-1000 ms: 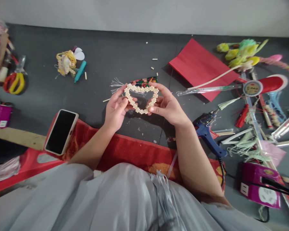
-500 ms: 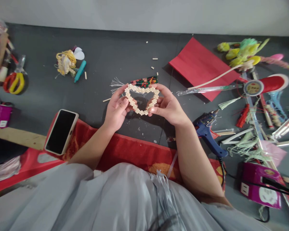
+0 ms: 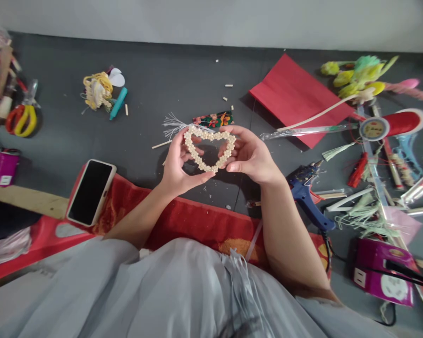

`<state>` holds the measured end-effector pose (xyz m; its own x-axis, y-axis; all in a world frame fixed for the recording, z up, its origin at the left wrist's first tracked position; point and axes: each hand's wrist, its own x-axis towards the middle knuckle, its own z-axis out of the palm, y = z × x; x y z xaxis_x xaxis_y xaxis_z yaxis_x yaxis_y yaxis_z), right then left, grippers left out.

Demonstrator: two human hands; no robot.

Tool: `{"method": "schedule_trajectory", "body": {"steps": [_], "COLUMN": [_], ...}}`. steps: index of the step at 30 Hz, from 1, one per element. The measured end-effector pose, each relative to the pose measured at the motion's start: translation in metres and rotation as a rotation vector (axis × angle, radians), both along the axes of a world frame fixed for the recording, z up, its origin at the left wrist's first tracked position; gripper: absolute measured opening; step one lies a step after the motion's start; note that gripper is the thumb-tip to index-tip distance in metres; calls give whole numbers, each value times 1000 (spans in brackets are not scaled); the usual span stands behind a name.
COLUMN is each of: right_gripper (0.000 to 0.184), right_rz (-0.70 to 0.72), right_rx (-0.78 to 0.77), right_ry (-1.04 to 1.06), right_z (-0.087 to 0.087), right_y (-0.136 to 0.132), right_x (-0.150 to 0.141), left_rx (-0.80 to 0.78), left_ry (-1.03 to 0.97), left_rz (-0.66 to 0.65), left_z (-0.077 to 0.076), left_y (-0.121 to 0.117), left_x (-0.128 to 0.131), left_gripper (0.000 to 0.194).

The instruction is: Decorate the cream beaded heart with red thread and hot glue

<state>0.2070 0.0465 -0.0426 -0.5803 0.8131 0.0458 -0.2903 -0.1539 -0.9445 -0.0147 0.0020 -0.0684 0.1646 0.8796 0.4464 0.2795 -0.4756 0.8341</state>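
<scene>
- left hand (image 3: 178, 169) pinches the heart (image 3: 210, 136), thumb near its tip; right hand (image 3: 255, 159) loosely spread beside it, contact unclear
- heart held above the table (image 3: 155, 61); a slipping left grip could drop it, hard squeezing could bend it
- some fingertips hidden behind beadwork; patterned cloth (image 3: 218, 119) partly covered; purple box (image 3: 2, 169) cut off

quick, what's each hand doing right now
Left hand: holding the beaded heart, thumb near its bottom tip.
Right hand: partly open, fingers at the heart's right side.
</scene>
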Motion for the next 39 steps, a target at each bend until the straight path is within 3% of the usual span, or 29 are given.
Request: {"method": "schedule_trajectory", "body": {"steps": [4,11,14,20,33,39], "right_gripper": [89,71,71,70,70,69], "right_rz": [10,-9,-38,-78,-73,-82], "right_rx": [81,195,175,101,112,103], "right_ry": [-12,32,6,-33,-66,-71], "right_z": [-3,-5,-4,3,2,5], "right_y": [-1,-1,-2,-4,-5,-6], "right_x": [4,3,3,2,3,2], "left_rx": [29,87,95,114,172,124], "left_ry": [7,128,184,237,201,214], "left_rz": [9,56,75,91,108,109], "left_z": [-4,-3,1,6,1,0], "left_y": [0,-2,-2,-3,-3,-3], "left_x": [-3,-7,-8,-6,-3,-3], "left_gripper": [113,130,136,129,119,121]}}
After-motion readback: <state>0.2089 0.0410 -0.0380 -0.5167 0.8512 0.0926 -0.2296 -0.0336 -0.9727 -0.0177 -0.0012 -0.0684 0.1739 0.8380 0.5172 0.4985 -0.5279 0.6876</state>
